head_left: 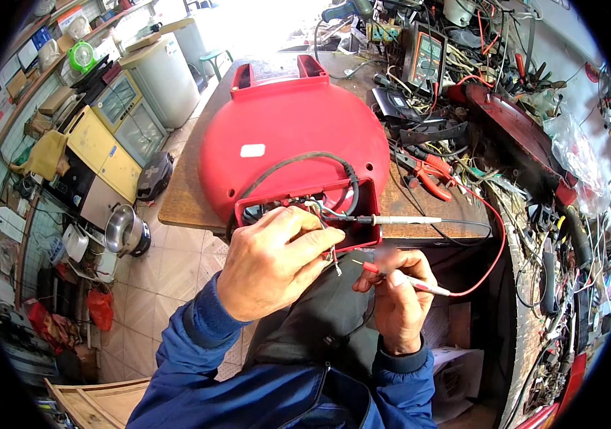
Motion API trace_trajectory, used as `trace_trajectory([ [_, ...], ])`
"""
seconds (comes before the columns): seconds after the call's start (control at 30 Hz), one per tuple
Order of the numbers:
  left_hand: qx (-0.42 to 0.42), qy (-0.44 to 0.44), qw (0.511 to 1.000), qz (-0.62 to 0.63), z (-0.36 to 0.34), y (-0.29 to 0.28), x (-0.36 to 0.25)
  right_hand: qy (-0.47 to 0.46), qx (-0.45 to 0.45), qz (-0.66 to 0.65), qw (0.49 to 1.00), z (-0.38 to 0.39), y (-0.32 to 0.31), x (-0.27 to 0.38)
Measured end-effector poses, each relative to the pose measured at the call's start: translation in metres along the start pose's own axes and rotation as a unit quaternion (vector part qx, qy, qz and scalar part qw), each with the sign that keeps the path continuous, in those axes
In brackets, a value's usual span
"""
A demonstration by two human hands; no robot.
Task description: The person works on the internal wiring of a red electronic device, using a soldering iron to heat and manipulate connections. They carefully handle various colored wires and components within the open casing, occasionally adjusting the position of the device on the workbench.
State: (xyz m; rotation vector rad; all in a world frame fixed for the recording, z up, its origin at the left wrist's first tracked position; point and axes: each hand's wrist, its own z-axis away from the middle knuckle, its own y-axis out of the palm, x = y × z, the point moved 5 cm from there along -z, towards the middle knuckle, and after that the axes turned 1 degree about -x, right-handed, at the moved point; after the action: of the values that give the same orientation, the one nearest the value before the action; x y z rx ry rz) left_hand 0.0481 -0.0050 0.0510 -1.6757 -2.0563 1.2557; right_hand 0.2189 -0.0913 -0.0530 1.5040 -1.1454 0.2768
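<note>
A round red appliance housing [291, 136] lies on the wooden bench with its handle end away from me. Its near compartment [370, 204] is open, showing wires inside. My left hand [277, 257] is closed over this opening, thumb and fingers pinching thin wires [334, 263] whose ends hang below. A black-and-white test probe [398, 219] lies across the compartment's right edge, its tip end beside my left fingers. My right hand [398, 293] grips a red-and-white test probe [420, 284], with its metal tip pointing left, apart from the wires. A black power cord [305, 159] loops over the housing.
A multimeter [425, 57] stands at the back right among tangled cables. Red-handled pliers [430, 182] lie right of the housing. A red curved panel [513, 136] rests on the cluttered right side. Left, a steel pot [125, 229] sits on the tiled floor near shelves.
</note>
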Motion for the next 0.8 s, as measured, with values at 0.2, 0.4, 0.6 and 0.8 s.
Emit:
trace_trajectory([
  [0.2, 0.015, -0.009, 1.0, 0.0, 0.001, 0.004, -0.001, 0.001, 0.007, 0.028, 1.0, 0.002, 0.01, 0.006],
  [0.4, -0.02, 0.02, 1.0, 0.01, 0.002, 0.006, 0.002, 0.014, 0.005, 0.033, 0.999, 0.004, 0.005, 0.002],
  [0.6, -0.031, -0.002, 0.999, 0.036, 0.0, 0.003, 0.002, -0.039, 0.038, 0.058, 0.997, -0.005, 0.017, 0.003],
  [0.8, -0.04, -0.008, 0.999, 0.032, 0.002, 0.002, 0.002, -0.045, 0.07, 0.088, 0.993, -0.008, 0.025, 0.004],
])
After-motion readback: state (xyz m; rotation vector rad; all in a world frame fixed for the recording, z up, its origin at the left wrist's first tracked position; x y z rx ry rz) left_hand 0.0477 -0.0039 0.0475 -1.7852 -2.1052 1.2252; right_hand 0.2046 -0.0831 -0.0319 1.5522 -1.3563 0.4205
